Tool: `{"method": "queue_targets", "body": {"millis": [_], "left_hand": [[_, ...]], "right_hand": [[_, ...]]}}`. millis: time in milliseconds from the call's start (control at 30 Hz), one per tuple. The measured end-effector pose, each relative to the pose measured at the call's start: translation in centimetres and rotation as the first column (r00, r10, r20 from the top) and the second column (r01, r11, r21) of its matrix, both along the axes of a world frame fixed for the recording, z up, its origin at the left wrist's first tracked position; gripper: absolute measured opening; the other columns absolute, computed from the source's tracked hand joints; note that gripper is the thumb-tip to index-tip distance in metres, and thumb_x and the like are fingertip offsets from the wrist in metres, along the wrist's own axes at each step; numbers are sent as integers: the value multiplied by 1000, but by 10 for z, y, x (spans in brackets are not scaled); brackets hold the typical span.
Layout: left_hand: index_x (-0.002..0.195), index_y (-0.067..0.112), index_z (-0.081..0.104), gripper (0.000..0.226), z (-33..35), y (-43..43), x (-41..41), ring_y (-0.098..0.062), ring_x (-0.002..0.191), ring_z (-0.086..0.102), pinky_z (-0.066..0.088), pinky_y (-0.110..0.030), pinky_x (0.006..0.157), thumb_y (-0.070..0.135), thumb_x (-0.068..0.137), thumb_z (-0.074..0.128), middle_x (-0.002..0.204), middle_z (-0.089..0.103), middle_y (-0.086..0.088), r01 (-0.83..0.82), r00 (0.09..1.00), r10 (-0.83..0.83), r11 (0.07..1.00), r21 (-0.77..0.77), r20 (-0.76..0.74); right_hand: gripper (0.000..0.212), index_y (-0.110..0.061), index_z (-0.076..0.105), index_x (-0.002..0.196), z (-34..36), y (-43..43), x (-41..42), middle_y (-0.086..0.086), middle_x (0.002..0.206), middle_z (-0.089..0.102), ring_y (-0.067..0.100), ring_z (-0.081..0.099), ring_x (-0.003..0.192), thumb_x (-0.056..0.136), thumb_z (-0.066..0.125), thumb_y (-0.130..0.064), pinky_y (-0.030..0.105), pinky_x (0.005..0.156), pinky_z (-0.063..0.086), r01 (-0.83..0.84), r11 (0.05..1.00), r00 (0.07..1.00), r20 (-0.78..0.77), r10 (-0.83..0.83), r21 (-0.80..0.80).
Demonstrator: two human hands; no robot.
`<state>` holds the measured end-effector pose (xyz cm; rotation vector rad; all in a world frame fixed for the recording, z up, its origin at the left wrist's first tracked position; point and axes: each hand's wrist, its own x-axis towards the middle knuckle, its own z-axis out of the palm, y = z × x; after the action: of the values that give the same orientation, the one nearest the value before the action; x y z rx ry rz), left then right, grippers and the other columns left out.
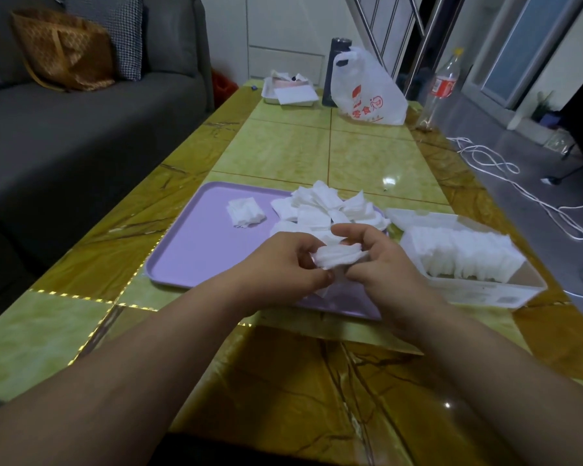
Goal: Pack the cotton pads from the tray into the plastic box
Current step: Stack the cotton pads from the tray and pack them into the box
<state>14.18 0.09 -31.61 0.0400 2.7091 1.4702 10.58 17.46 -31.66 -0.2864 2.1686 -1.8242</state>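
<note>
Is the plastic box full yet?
Not quite: standing cotton pads fill most of the plastic box, but a gap shows at its right end.

At the far end of the green and brown tiled table [367, 156] stand a white plastic bag [367, 92] with red print, a dark flask [332, 62], a clear bottle [441, 89] with a red label and a small white tray [290, 94]. On the grey sofa [81, 129] to the left lie a brown bag [64, 52] and a checked cushion [125, 31]. A white cable [492, 163] lies on the floor to the right.

Left half of the lilac plastic tray [196, 250] lies open; a loose heap of white cotton pads [317, 206] blocks its far right, beside the clear plastic box [505, 294].
</note>
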Motion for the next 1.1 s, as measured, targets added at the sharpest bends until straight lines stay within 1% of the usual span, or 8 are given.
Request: {"method": "queue_targets", "body": {"millis": [100,233,467,567,733,900,1000,1100], "left_hand": [[96,20,72,8,-4,1,-4,-14,69,68,52,-30,63,20,88,73,79,73,-2,13,999,-15,999,-34,-39],[84,18,70,6,-5,1,-7,-7,59,59,45,-18,55,21,87,73,66,65,3,4,998,-8,998,-61,-59],[79,12,64,17,-10,7,-7,-10,58,55,40,-19,54,23,87,73,64,61,2,54,995,-59,996,-68,-78],[78,12,66,16,-10,5,-7,-4,55,52,38,-15,52,22,90,71,63,61,2,-7,992,-5,996,-92,-124],[86,11,69,16,-9,3,-4,0,55,49,37,-11,52,26,92,71,63,56,10,-48,990,40,997,-58,-133],[93,8,73,37,-3,5,-2,-9,64,56,45,-23,60,44,98,63,80,68,-13,-40,997,47,991,127,-54],[94,15,78,33,-2,6,-2,-9,64,58,43,-16,55,40,102,58,83,74,-5,-109,994,105,968,227,30],[90,16,79,31,-4,5,-4,-12,64,57,43,-23,56,35,102,58,79,74,0,-142,989,123,948,286,86]], "right_hand": [[71,-20,62,126,-1,-2,-1,3,107,62,25,65,107,78,43,28,36,93,56,-16,1000,999,-29,17,13],[78,-25,58,127,-6,-1,-4,2,123,63,20,65,116,76,37,30,26,88,57,23,999,999,-40,-25,-33],[91,-27,43,150,-11,0,-2,-9,148,52,8,55,133,79,37,29,32,107,51,-94,993,995,-30,92,-76],[63,-24,53,142,-7,3,-1,-7,136,61,3,62,121,90,58,11,24,101,54,85,996,983,-164,-81,17],[15,-21,77,96,-7,15,-4,-8,92,77,3,70,92,83,82,-14,19,83,55,291,948,907,-351,-232,125],[18,-20,78,87,-5,14,-2,-13,79,77,-2,71,78,81,80,-4,11,74,54,267,960,899,-380,-216,86],[12,-16,80,86,-5,15,-4,-7,79,78,5,74,78,82,82,-6,17,76,57,272,961,898,-371,-237,45],[11,-14,79,84,-5,14,-4,-6,80,79,4,74,78,82,81,-3,13,73,56,244,969,902,-374,-218,25]]}}
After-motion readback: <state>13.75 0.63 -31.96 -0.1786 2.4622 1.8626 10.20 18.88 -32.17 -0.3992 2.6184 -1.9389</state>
